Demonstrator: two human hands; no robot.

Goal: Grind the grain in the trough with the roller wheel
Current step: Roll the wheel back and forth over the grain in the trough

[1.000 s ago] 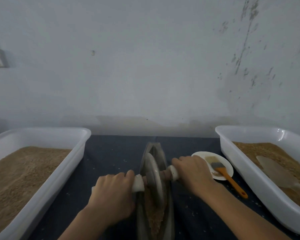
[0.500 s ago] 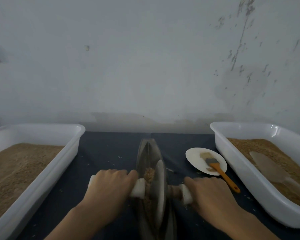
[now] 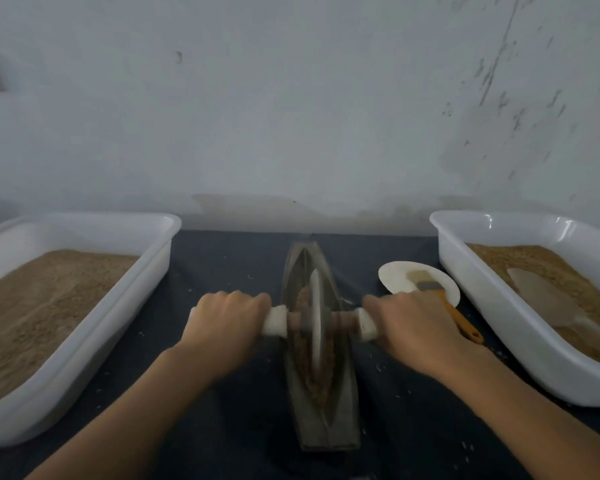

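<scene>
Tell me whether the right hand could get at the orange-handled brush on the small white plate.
Probably yes: the right hand grips the roller's axle right beside the brush, nothing between them, but must let go first.

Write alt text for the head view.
Left hand and right hand grip a roller wheel in a trough of grain. White tubs of grain flank it; a brush lies on a plate.
</scene>
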